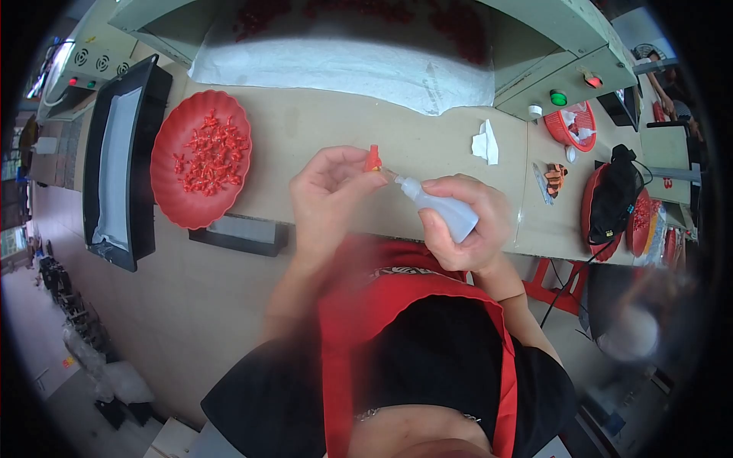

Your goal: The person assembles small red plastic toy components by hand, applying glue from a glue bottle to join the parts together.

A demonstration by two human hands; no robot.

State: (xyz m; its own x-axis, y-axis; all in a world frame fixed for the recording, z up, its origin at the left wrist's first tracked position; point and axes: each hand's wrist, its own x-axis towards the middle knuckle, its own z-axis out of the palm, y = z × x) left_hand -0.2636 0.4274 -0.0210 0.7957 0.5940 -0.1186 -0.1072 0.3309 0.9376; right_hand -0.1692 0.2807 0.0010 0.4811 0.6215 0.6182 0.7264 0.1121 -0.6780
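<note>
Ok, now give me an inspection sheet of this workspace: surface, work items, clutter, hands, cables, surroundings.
Surface: pale bench, in use.
Work items: small red piece, translucent squeeze bottle, scalloped red tray holding red figures.
Clutter: white scrap, red basket.
Hands: left hand pinches the piece; right hand grips the bottle, nozzle toward the piece.
Cables: black cable off the bench's right side.
Surroundings: machine with red and green buttons.

Soft light covers the beige worktop (305,114); the far machine (527,82) lies shadowed inside. At right a green button (558,98) and red switch (593,81) glow. Haze blurs part of the red apron (347,309); fisheye distortion bends straight edges toward the black rim.
</note>
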